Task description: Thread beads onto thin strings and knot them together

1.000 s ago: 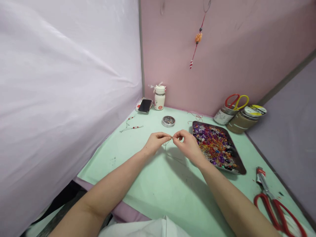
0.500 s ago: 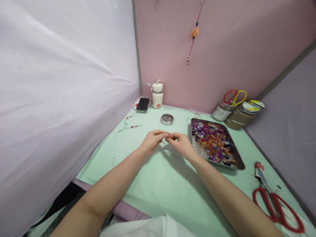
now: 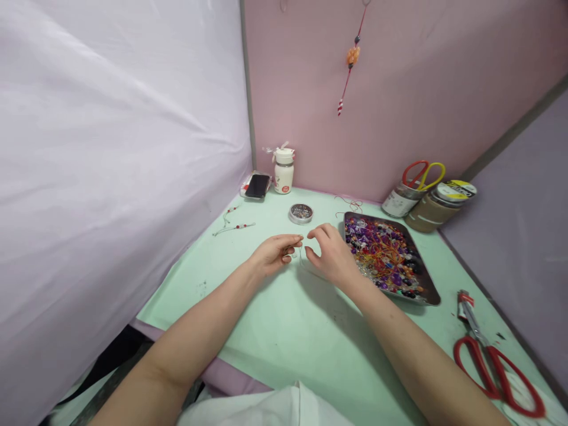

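Note:
My left hand (image 3: 276,251) pinches a thin cord (image 3: 300,253) between thumb and fingertips, and the cord hangs in a loop below them. My right hand (image 3: 331,251) is just to the right of it, its thumb and fingers parted with nothing visible between them. A small round dish (image 3: 301,213) of tiny beads or findings stands beyond my hands. Close to my right wrist lies a metal tray (image 3: 428,294) heaped with purple, black, clear and orange beads and tangled red and yellow cords.
Two beaded cords (image 3: 239,226) lie on the left. A phone (image 3: 258,186) and white bottle (image 3: 284,173) stand at the back. Red-handled scissors (image 3: 477,349) lie at right, below a jar (image 3: 432,210) and a scissors holder (image 3: 398,201). A beaded pendant (image 3: 352,56) hangs on the wall.
My hands were touching at the fingertips. The right hand has come away to the right and its fingers have opened, while the left keeps hold of the cord.

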Available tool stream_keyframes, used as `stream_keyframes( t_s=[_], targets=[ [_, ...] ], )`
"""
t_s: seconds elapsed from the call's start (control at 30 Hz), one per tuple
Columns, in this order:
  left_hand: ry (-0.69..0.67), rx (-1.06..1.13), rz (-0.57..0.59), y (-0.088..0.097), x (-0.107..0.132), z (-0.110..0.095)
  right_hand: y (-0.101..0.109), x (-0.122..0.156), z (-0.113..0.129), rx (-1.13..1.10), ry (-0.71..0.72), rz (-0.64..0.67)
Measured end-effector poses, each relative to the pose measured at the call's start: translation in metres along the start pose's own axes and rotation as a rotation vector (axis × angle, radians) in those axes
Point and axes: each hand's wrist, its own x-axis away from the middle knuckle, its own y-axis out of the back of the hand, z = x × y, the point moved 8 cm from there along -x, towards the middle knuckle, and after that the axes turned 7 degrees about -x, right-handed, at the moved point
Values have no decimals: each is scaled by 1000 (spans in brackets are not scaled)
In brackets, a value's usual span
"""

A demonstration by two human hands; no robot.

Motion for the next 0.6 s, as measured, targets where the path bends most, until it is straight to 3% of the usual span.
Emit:
stream_keyframes(
  t_s=[0.13, 0.43, 0.6],
  targets=[
    [36, 36, 22, -1, -1, 3, 0, 1, 24, -115, 160, 18],
    [73, 63, 70, -1, -7, 12, -9, 8, 29, -6, 344, 8],
    [18, 51, 115, -7, -5, 8, -6, 9, 41, -116, 421, -6]
  ],
)
